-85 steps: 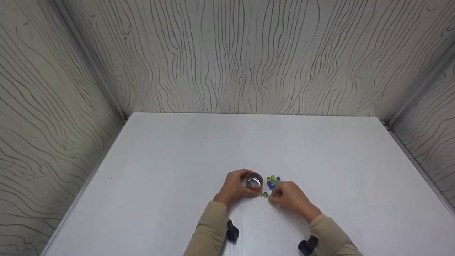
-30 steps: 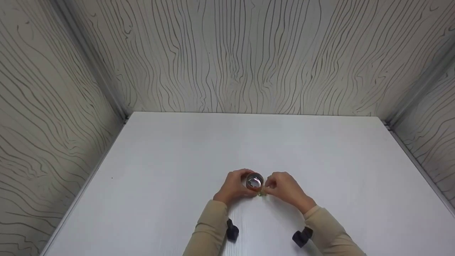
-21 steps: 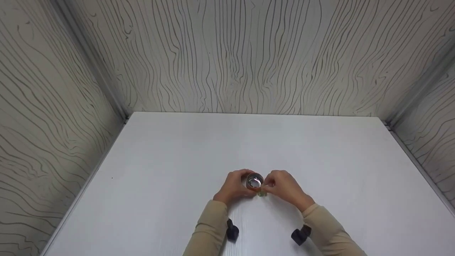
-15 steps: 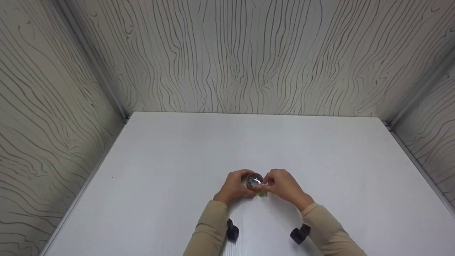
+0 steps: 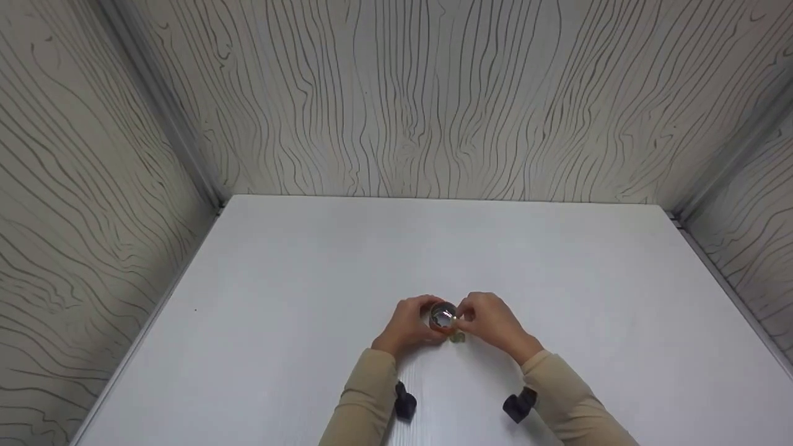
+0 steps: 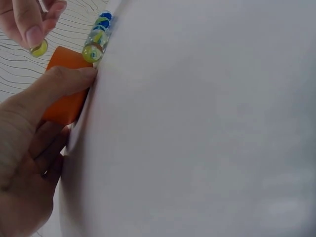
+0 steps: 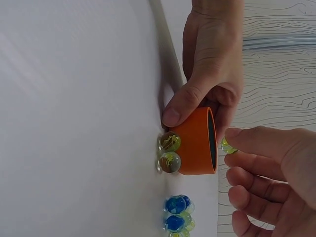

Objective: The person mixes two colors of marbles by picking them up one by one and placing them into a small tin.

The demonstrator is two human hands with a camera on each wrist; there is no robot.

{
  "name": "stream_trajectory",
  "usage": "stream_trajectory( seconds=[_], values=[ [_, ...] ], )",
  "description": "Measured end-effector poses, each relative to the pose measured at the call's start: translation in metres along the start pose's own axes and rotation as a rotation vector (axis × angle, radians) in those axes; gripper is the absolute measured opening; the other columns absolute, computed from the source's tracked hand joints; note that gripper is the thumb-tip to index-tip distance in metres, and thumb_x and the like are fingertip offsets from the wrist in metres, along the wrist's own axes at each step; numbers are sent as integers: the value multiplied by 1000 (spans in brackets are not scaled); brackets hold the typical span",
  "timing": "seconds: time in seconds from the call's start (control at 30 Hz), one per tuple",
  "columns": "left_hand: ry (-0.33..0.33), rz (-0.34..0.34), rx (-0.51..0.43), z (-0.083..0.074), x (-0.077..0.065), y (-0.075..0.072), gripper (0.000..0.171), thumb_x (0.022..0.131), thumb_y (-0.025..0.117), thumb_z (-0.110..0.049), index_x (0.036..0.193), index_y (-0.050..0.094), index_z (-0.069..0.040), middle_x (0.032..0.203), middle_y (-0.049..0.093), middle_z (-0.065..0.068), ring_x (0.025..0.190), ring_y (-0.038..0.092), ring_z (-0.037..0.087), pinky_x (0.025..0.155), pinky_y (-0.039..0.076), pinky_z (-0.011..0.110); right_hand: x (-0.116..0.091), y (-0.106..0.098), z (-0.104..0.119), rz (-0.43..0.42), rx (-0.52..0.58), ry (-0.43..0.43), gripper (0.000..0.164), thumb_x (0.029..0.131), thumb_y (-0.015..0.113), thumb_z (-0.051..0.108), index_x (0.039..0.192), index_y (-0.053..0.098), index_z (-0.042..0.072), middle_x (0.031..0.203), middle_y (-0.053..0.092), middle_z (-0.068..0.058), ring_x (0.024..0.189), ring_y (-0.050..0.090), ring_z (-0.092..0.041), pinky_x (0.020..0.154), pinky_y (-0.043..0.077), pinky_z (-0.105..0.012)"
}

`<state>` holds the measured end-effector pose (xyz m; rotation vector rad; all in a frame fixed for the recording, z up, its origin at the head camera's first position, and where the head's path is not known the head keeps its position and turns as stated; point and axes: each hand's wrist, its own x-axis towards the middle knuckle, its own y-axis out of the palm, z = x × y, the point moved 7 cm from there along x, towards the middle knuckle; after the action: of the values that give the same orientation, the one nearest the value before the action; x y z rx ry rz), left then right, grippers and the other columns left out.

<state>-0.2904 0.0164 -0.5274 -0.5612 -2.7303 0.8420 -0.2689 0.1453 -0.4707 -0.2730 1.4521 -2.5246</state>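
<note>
My left hand point(image 5: 406, 325) grips a short round orange cup point(image 7: 195, 143) with a shiny metal inside, standing on the white table. Its thumb point(image 7: 177, 108) lies along the cup's side near the base. Thumb and forefinger of my right hand point(image 5: 492, 325) pinch a yellow-green glass marble point(image 7: 227, 146) right at the cup's mouth. Two clear marbles with yellow-green swirls point(image 7: 170, 162) sit against the foot of the cup. Farther off lies a cluster of blue and yellow-green marbles point(image 7: 175, 205), which my right hand hides in the head view.
The white tabletop point(image 5: 310, 266) stretches around both hands. Wood-grain patterned panels point(image 5: 396, 99) rise along its back and sides. A small black device point(image 5: 406, 406) is worn at the left wrist, and another black device point(image 5: 519, 406) at the right.
My right hand has moved left and away from me, from beside the marbles to the cup's mouth, bringing one marble pinched in its fingers. My left hand stays on the cup.
</note>
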Motion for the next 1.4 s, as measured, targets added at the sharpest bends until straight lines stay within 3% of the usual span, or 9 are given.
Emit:
stream_trajectory(
  seconds=[0.6,0.87,1.4],
  values=[
    [-4,-5,20,2,0,1,52,67,85,-13,115,67,-8,114,72,5,113,64,19,103,51,30,4,3,3,-3,4,-18,9,78,76,12,83,74,4,74,64,-2,69,48,-10,61,42,-20],
    [-10,8,-23,1,0,1,51,68,84,-13,116,68,-10,115,72,3,114,64,18,104,50,26,6,4,3,-24,-9,-61,10,77,78,13,77,72,5,73,66,-3,68,51,-8,60,45,-18],
    [-21,5,-18,1,0,0,52,67,85,-10,116,67,-10,115,72,4,115,64,18,105,49,28,2,4,-1,7,12,-4,9,77,78,12,80,74,4,71,62,-2,67,47,-9,57,39,-18]
  ],
)
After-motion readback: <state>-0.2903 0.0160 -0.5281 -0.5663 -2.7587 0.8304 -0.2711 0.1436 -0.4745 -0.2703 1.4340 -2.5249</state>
